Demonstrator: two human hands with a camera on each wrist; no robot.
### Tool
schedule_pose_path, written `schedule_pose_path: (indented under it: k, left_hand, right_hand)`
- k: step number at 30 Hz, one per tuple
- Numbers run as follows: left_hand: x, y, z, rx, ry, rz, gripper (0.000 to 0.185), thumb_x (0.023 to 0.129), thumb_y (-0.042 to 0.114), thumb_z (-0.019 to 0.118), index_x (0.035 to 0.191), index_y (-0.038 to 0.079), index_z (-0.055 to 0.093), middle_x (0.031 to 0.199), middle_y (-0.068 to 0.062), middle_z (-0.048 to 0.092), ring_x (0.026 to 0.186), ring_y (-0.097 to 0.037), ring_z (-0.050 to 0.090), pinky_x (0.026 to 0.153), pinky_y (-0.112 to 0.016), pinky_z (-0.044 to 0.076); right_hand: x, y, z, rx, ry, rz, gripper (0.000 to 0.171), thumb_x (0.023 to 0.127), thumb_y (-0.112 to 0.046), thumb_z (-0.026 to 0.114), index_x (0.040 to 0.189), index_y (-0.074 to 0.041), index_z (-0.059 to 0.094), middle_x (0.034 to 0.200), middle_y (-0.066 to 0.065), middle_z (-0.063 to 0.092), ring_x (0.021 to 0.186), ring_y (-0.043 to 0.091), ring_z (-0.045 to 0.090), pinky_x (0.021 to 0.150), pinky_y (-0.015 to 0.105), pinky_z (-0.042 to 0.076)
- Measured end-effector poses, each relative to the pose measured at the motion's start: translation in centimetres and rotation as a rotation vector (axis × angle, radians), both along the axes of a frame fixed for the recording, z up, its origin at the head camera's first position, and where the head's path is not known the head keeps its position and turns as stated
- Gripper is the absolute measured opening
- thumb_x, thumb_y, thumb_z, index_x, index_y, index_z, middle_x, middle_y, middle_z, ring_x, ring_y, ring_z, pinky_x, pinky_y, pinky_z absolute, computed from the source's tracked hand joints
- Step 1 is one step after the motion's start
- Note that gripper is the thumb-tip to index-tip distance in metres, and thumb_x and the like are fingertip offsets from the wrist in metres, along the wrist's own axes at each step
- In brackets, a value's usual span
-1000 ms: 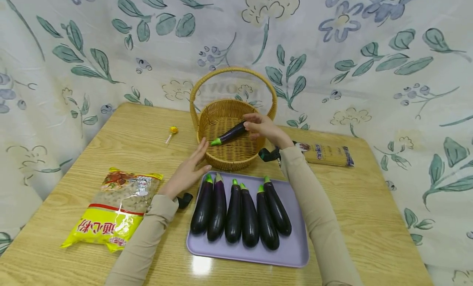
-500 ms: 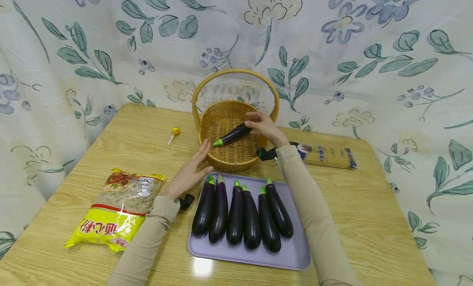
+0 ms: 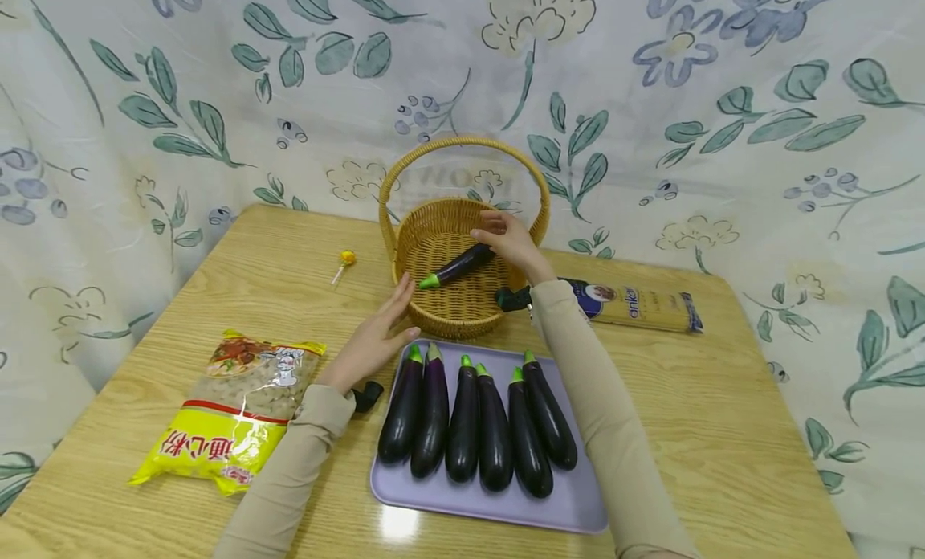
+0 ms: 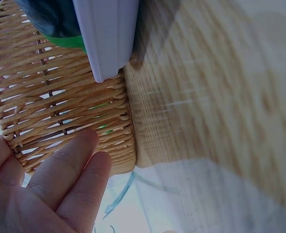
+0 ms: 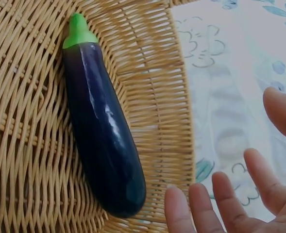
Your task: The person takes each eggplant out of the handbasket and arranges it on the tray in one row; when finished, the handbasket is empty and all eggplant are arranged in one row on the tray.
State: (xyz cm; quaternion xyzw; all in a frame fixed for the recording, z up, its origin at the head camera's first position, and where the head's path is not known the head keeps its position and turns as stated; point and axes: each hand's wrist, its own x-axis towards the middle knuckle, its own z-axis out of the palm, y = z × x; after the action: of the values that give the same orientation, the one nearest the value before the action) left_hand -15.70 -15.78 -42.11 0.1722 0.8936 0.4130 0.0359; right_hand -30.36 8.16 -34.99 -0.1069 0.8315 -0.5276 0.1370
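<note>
One eggplant (image 3: 458, 267) in one basket (image 3: 450, 322), right hand (image 3: 510, 242) fingers spread, released beside it, left hand (image 3: 376, 340) flat on basket's side, six eggplants (image 3: 477, 418) on one tray (image 3: 571, 499).

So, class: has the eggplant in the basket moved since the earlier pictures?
Yes. The eggplant has sunk from above the wicker basket's front rim onto its floor; the right hand has let go.

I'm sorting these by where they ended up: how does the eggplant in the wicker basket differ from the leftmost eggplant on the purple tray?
The eggplant in the basket lies alone and slantwise on the wicker basket floor, green cap toward the left hand; the leftmost tray eggplant lies in a row of six on the purple tray, cap pointing away. The right hand, open, is by the first; nothing touches the second. Both are dark purple with green caps.
</note>
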Motion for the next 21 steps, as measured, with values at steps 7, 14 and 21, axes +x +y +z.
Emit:
schedule_pose_path:
  k: [7,14,21]
  left_hand:
    - [0.0,0.0,-0.1,-0.001,-0.007,0.004,0.072,0.094,0.029,0.051,0.146,0.037,0.001,0.150,0.021,-0.010,0.135,-0.027,0.025,0.106,-0.054,0.022]
    - [0.1,-0.1,-0.1,-0.005,-0.022,0.010,0.071,0.094,0.029,0.051,0.145,0.037,0.001,0.151,0.020,-0.010,0.137,-0.027,0.017,0.106,-0.055,0.020]
    - [0.0,0.1,0.1,-0.012,0.001,0.001,0.071,0.095,0.029,0.050,0.146,0.036,0.001,0.150,0.020,-0.011,0.136,-0.028,0.021,0.105,-0.055,0.022]
  right_hand:
    - [-0.4,-1.2,-1.1,0.032,0.061,0.017,0.054,0.088,-0.031,0.061,0.135,-0.011,0.043,0.137,0.016,0.040,0.124,0.028,0.038,0.100,0.040,0.036]
    - [-0.5,-2.1,-2.0,0.022,0.023,0.019,0.055,0.087,-0.031,0.062,0.135,-0.010,0.042,0.137,0.015,0.039,0.125,0.028,0.038,0.100,0.040,0.037]
    - [-0.8,-2.2,-2.5,0.001,0.069,-0.049,0.053,0.087,-0.033,0.062,0.133,-0.013,0.045,0.131,0.009,0.044,0.120,0.024,0.042,0.097,0.039,0.038]
